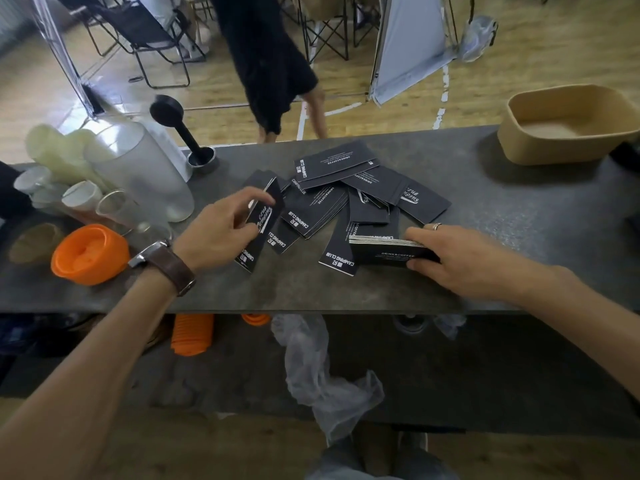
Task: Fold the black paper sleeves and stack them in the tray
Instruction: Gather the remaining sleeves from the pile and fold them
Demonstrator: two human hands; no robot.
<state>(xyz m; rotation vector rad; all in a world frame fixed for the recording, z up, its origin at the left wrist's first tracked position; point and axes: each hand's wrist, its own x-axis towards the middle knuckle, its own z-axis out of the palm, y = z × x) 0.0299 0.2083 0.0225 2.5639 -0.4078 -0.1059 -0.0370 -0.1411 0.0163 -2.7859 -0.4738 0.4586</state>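
Left hand (221, 230) grip is pinched on one black sleeve (261, 225), thumb and fingers closed across its upper half, sleeve tilted up off the counter (485, 216) at that end, lower end near or on the surface. Right hand (453, 258) grip is clamped on a squared stack of folded sleeves (388, 250), fingers over the far edge, thumb at the near side, stack resting on the counter. Between and behind the hands, loose sleeves (332, 199) lie fanned and overlapping. Tray (568, 126) sits at far right, well apart, looks empty. Judgement: thin card, very light, stiff enough to hold flat but creases easily; smooth faces likely slide on each other, so the stack needs pressure from both sides. Single sleeves best taken by an edge or short end, not mid-panel. Orange cup (88, 254) and clear pitcher (145, 174) at left, not involved.
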